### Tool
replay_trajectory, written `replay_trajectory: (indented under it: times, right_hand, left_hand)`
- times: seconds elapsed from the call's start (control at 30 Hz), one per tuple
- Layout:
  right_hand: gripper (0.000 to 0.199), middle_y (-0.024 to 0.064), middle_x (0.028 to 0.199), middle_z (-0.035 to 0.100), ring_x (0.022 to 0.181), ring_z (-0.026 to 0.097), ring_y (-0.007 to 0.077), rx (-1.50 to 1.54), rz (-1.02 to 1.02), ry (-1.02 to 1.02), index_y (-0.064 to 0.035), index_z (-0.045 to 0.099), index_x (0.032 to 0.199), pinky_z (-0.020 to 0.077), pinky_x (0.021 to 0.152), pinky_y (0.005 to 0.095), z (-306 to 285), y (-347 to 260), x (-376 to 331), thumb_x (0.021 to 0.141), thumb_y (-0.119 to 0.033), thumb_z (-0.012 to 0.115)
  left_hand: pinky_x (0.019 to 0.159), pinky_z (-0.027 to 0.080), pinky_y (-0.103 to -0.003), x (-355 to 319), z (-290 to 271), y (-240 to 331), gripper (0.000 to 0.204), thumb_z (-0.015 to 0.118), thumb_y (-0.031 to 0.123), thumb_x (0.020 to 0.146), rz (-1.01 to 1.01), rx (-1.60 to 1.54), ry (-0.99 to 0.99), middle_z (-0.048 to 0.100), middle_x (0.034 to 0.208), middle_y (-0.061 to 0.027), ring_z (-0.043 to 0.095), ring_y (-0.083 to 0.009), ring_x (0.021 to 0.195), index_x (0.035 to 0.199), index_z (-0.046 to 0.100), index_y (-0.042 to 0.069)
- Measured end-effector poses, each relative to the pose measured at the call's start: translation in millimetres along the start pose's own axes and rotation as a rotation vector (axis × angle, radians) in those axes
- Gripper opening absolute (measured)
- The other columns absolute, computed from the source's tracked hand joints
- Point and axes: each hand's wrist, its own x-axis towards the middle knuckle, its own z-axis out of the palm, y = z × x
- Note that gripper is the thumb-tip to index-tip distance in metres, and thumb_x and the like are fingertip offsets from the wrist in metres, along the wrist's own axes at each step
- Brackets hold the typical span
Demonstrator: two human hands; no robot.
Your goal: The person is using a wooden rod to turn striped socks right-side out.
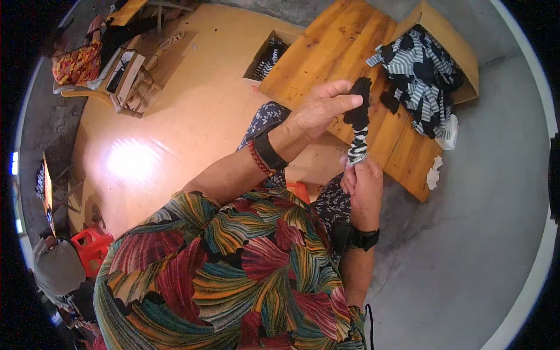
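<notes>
A knitted sock, black at the top with black-and-white stripes below, is stretched upright between my hands. My left hand pinches its black upper end from the left side, with the thumb lying across it. My right hand grips the striped lower end, its fingers closed round the bunched edge. Behind the sock is a slanted wooden table. At the table's far right, a heap of similar grey-and-black striped knitted pieces spills from a cardboard box.
A smaller open box with striped pieces stands beyond the table's left edge. White crumpled paper lies at the table's right edge. A red stool and a person in grey are at lower left; another person sits upper left.
</notes>
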Motion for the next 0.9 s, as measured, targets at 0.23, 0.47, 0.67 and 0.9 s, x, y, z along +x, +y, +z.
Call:
replay_trajectory:
  times: [0.23, 0.47, 0.67, 0.9]
  right_hand:
    - [0.022, -0.0064, 0.052, 0.037, 0.042, 0.029, 0.0024, -0.182, 0.016, 0.045, -0.0055, 0.052, 0.074, 0.0228, 0.039, 0.0187, -13.1, 11.7, 0.0, 0.086, -0.024, 0.05]
    - [0.022, -0.0063, 0.052, 0.034, 0.043, 0.029, 0.0037, 0.054, -0.005, -0.016, -0.007, 0.047, 0.069, 0.0216, 0.04, 0.0201, -3.8, 31.1, 2.9, 0.086, -0.021, 0.049]
    - [0.025, -0.0026, 0.046, 0.031, 0.037, 0.027, 0.0076, 0.198, 0.126, -0.112, -0.0079, 0.044, 0.072, 0.0266, 0.038, 0.0234, 9.8, 2.2, 0.1, 0.088, -0.026, 0.043]
    - [0.026, -0.0023, 0.048, 0.032, 0.038, 0.028, 0.007, 0.246, 0.112, -0.069, -0.0075, 0.042, 0.068, 0.0244, 0.038, 0.0206, 16.2, 6.2, 2.7, 0.088, -0.024, 0.043]
  left_hand:
    - [0.06, 0.045, -0.022, 7.0, 5.1, 6.2, 0.017, 0.054, 0.016, 0.083, 0.046, -0.098, 0.158, 0.058, 0.072, -0.0021, 0.054, -0.01, 0.06, 0.089, 0.056, 0.001]
    - [0.055, 0.041, -0.021, -6.3, 21.3, -4.9, 0.019, 0.053, 0.021, 0.084, 0.087, -0.08, 0.195, 0.054, 0.069, 0.0007, 0.049, -0.0067, 0.06, 0.083, 0.056, 0.003]
    - [0.045, 0.034, -0.023, -8.1, 14.5, -6.5, 0.033, 0.055, 0.027, 0.084, 0.243, 0.566, 0.052, 0.045, 0.056, 0.0043, 0.039, -0.0048, 0.053, 0.062, 0.05, 0.003]
    - [0.047, 0.035, -0.02, -6.8, 4.0, -5.7, 0.022, 0.054, 0.022, 0.084, 0.049, 0.356, -0.034, 0.048, 0.063, 0.0038, 0.041, -0.0034, 0.056, 0.073, 0.056, 0.003]
